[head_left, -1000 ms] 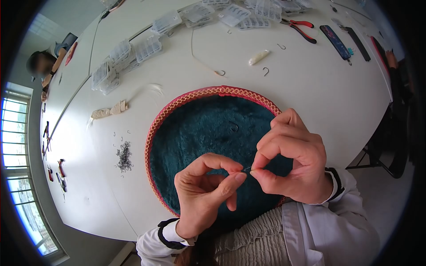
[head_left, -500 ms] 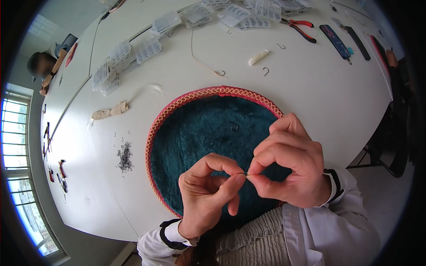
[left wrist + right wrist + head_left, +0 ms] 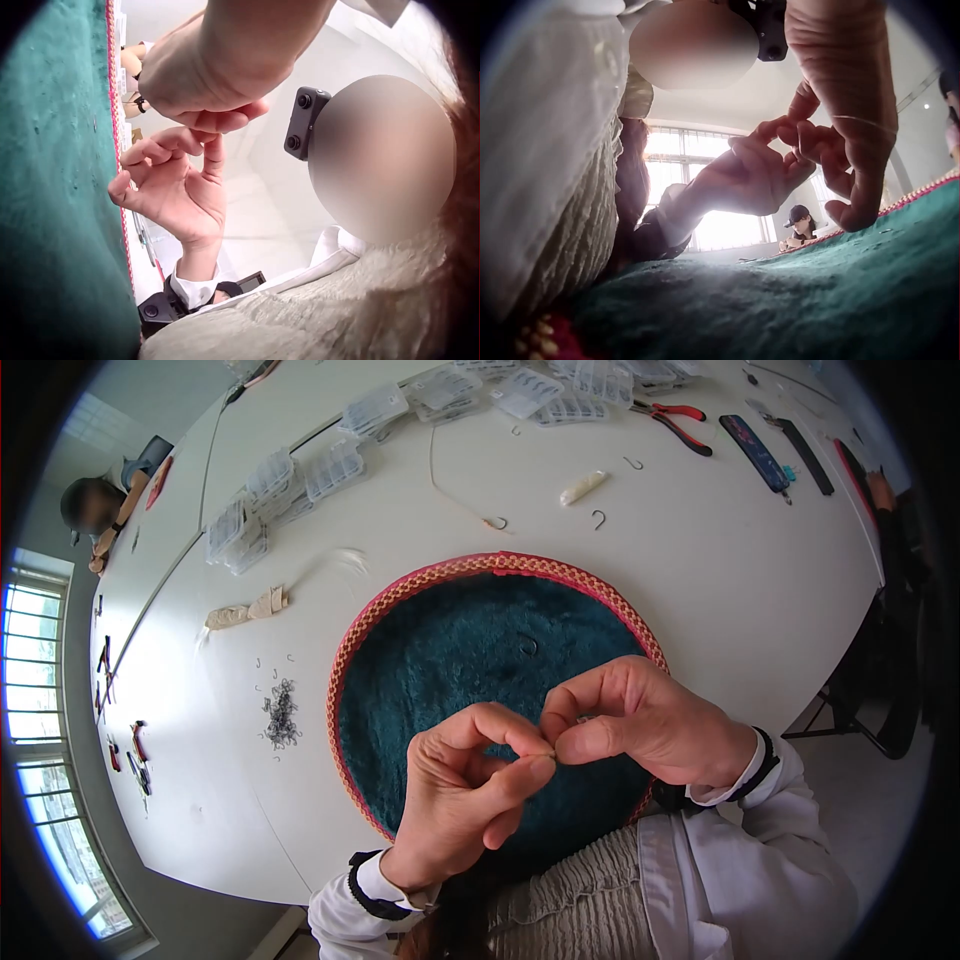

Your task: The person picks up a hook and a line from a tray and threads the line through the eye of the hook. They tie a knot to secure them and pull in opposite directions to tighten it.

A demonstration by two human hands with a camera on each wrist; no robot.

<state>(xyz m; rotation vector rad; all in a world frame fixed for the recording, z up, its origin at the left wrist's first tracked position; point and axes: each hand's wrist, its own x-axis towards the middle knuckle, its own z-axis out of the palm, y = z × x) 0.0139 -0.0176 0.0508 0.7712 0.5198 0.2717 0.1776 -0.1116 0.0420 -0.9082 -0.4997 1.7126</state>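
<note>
My left hand [image 3: 455,800] and right hand [image 3: 640,722] meet fingertip to fingertip above the near part of the round teal plush mat [image 3: 470,660]. Each thumb and forefinger is pinched together at the meeting point; whatever sits between them is too small to make out. The mat's woven pink-and-yellow rim [image 3: 345,655] curves to my left, with bare white desk [image 3: 720,570] beyond. A heap of tiny metal hooks [image 3: 281,712] lies left of the rim.
</note>
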